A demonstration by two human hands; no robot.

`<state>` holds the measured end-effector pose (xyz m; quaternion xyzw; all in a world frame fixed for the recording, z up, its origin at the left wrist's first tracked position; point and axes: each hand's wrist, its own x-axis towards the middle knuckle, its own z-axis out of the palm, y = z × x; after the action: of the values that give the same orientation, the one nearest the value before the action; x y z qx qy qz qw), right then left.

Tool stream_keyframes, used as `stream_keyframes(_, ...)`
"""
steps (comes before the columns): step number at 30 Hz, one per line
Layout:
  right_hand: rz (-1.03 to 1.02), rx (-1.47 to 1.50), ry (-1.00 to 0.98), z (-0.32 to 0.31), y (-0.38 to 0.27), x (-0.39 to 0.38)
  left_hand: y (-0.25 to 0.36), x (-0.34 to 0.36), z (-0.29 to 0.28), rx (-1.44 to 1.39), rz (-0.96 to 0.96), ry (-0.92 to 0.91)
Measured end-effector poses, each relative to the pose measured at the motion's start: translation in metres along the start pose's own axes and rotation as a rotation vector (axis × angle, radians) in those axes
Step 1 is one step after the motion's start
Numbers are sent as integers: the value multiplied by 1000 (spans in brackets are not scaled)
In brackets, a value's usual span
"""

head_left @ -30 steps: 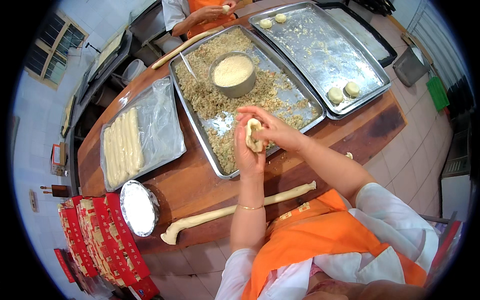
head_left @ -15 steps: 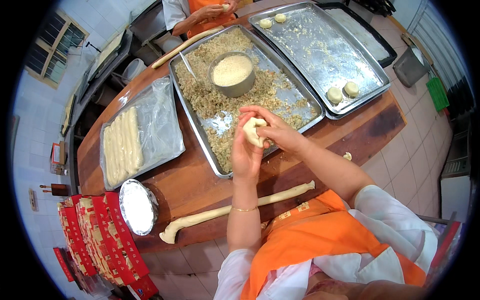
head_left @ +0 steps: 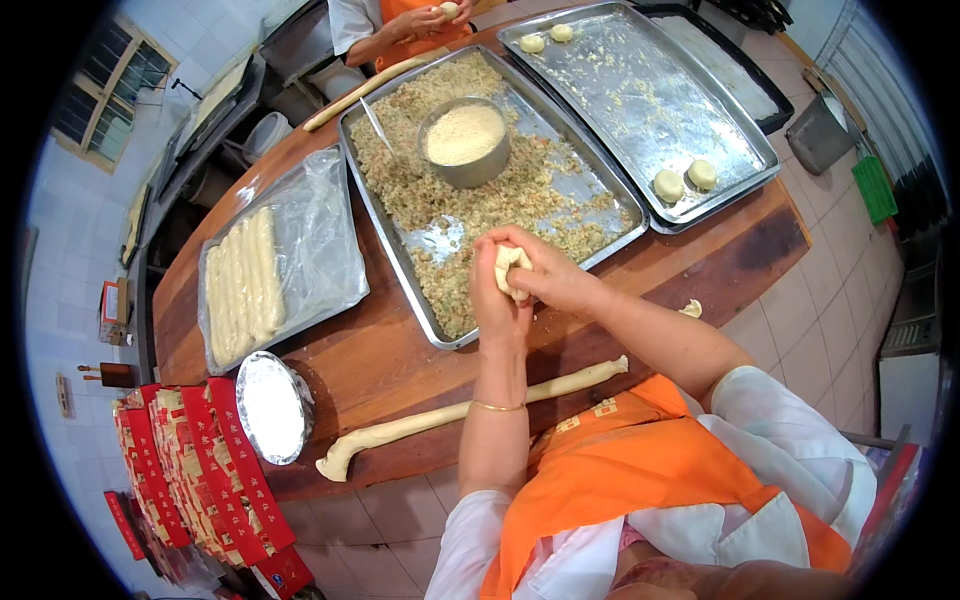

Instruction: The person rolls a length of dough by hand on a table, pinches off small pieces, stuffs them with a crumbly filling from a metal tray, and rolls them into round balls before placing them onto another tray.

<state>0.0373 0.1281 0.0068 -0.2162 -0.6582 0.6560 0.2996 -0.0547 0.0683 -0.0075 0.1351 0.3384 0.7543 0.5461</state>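
- Two hands share one dough piece [head_left: 503, 264], held up above the near edge of the filling tray [head_left: 440, 239].
- Left hand [head_left: 491, 298]: curled upright around the piece, which sits against the palm and fingers; a thin bracelet [head_left: 498, 407] circles the wrist.
- Right hand [head_left: 553, 277]: closed in on the piece from the other side, thumb at its opening, fingers reaching over toward the left hand.
- The dough is cupped, its hollow facing the right thumb; what lies inside cannot be told.
- Crumbly filling [head_left: 415, 198] spreads over much of the tray; a metal bowl [head_left: 487, 170] of pale crumbs stands in it, a utensil [head_left: 377, 126] near it.
- Four dough rounds sit on the far-right tray [head_left: 645, 105]: two at its far end, two at its near end.
- One dough rope [head_left: 390, 434] lies along the table's near edge, the left forearm crossing above it; another rope [head_left: 362, 94] lies at the far side.
- Several dough strips [head_left: 240, 285] lie side by side on the left tray, with clear film [head_left: 325, 245] beside them.
- A foil tub [head_left: 270, 408] stands at the table's [head_left: 345, 345] left, next to red packaging [head_left: 240, 460].
- Across the table, another person's hands [head_left: 423, 22] hold a small dough ball [head_left: 449, 10].
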Motion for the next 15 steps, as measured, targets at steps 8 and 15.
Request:
stream_keyframes(8, 145, 16, -48, 7, -24, -3, 0, -7, 2, -128, 18, 49)
stream_keyframes(15, 188, 36, -209, -8, -30, -4, -7, 1, -13, -155, -62, 78)
